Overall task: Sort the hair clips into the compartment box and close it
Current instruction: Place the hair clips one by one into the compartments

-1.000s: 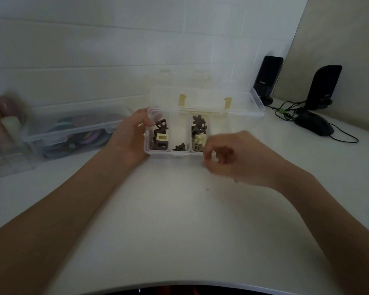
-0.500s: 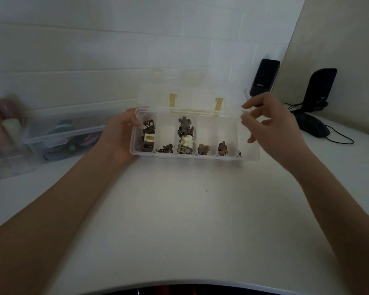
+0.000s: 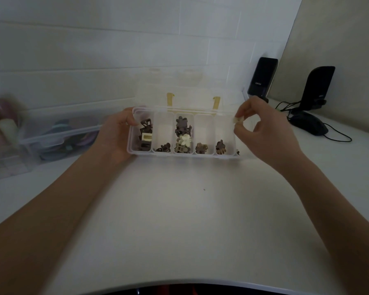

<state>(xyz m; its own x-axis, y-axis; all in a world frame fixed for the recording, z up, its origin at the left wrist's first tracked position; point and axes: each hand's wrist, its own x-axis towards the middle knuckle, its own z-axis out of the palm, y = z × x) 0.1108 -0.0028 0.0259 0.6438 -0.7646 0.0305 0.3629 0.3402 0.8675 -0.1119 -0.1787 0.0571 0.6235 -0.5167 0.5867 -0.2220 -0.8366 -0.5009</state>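
Both forearms are bare to the frame's edge, with no sleeve showing. The left hand (image 3: 115, 135) and right hand (image 3: 264, 133) carry no visible rings, watch or bracelet.

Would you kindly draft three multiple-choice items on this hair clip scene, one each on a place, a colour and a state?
1. Where does the left hand grip the compartment box?
A. its left end
B. its right end
C. its lid

2. What colour is the clip pinched in the right hand?
A. dark brown
B. cream
C. pink

3. How does the box lid stand?
A. shut
B. taken off
C. open, raised behind the compartments

Answers:
1 A, the left hand's thumb curls over the box's left end wall.
2 B, the clip at the fingertips is pale cream.
3 C, the clear lid stands up at the back with the compartments uncovered.
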